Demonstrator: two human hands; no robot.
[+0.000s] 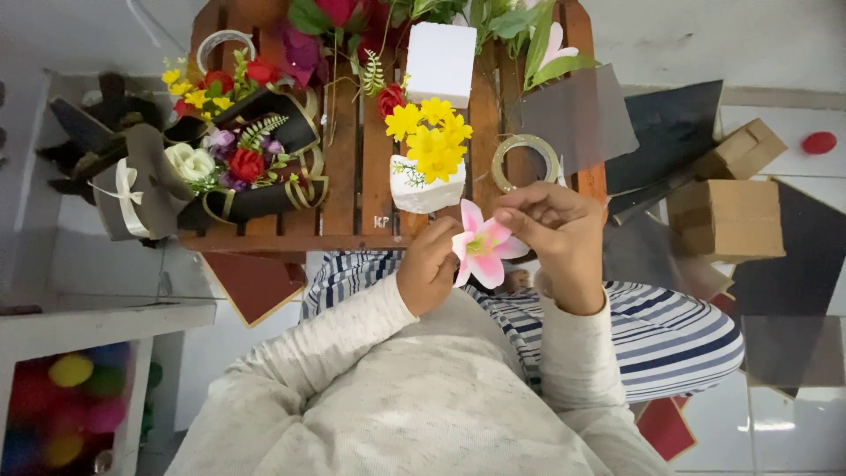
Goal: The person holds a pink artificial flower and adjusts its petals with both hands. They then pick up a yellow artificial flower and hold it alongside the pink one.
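A person in a pale cream knitted sweater sat looking down over a low table of reddish-brown wooden slats (pixel 344 189), holding a pink and white artificial lily blossom (pixel 484 248) just in front of the table's near edge, above striped blue and white trousers (pixel 679 330). The left hand (pixel 429 267) was closed around the base of the blossom from below, fingers curled together on it. The right hand (pixel 558 231) came in from the other side, its fingertips pinched together on the upper petal.

On the table, just beyond the hands, stood a white foam block stuck with bright yellow artificial daisies (pixel 432 141) and one red rose. Beside it to the right lay a roll of clear tape (pixel 525 161). A plain white foam cube (pixel 440 63) sat further back, with green leaves and dark red flowers along the far edge. To the left lay finished bouquets wrapped in black paper with gold-edged ribbon (pixel 242 159), holding red, white, purple and yellow flowers.

To the right of the table, on the pale tiled floor, were sheets of grey and black wrapping paper (pixel 670 132) and brown cardboard boxes (pixel 727 218). A small red object lay further right. At lower left, blurred coloured pom-pom balls (pixel 66 401) showed under a white shelf.
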